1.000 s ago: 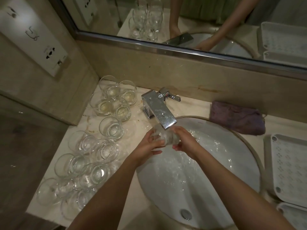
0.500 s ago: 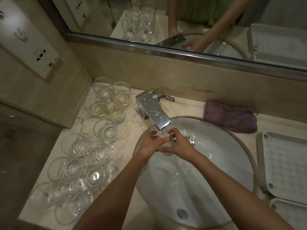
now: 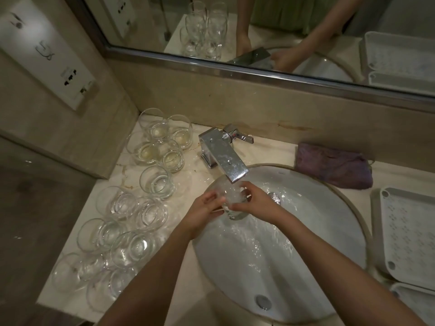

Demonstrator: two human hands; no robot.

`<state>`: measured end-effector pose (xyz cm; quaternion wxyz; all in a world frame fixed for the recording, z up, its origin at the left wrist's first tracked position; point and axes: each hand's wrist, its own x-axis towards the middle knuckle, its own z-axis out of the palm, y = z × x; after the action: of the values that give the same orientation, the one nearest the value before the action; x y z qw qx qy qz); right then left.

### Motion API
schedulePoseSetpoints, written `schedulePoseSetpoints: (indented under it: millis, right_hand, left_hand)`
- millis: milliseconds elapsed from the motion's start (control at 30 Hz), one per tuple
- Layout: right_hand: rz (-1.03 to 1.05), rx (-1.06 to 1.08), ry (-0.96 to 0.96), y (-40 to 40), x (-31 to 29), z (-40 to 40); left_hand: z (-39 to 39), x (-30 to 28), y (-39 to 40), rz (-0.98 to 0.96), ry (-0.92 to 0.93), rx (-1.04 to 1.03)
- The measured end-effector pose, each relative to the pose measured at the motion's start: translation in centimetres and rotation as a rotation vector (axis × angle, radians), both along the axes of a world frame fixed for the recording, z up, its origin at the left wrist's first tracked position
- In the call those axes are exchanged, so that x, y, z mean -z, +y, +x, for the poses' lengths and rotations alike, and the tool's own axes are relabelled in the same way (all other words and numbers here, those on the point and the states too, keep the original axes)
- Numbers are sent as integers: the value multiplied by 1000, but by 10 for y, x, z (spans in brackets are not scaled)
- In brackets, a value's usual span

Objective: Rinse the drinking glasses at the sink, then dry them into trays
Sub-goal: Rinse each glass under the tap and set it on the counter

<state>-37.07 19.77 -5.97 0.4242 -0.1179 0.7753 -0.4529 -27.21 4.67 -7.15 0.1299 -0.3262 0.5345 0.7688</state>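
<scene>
A clear drinking glass [image 3: 231, 200] is held under the chrome tap [image 3: 223, 158], with water running into it and over the white sink [image 3: 329, 231]. My left hand [image 3: 203, 214] grips the glass from the left side. My right hand [image 3: 256, 203] grips it from the right, fingers curled over its rim. Several more clear glasses [image 3: 131, 208] stand on the counter to the left of the sink, some at the back holding a little yellowish liquid. A white perforated tray [image 3: 404, 234] lies at the right edge.
A purple cloth [image 3: 334, 164] lies folded behind the sink on the right. A second white tray [image 3: 416, 300] sits at the lower right. A mirror [image 3: 282, 31] runs along the back wall, and a socket panel [image 3: 47, 52] hangs on the left wall.
Both hands stay on the glass under the tap; it has turned from lying sideways to more upright, with its mouth under the stream.
</scene>
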Motion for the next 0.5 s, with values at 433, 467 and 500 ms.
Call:
schedulePoseSetpoints:
  millis: [433,467,500]
  right_hand:
    - [-42,10,42,1,1,11]
    - [-32,5,36,3,2,8]
    - [-28,19,29,5,3,8]
  left_hand:
    - [0,-6,-11,-12,18,105]
    - [-1,-6,-10,-29,15,111]
    - [-2,-7,-7,-66,16,111]
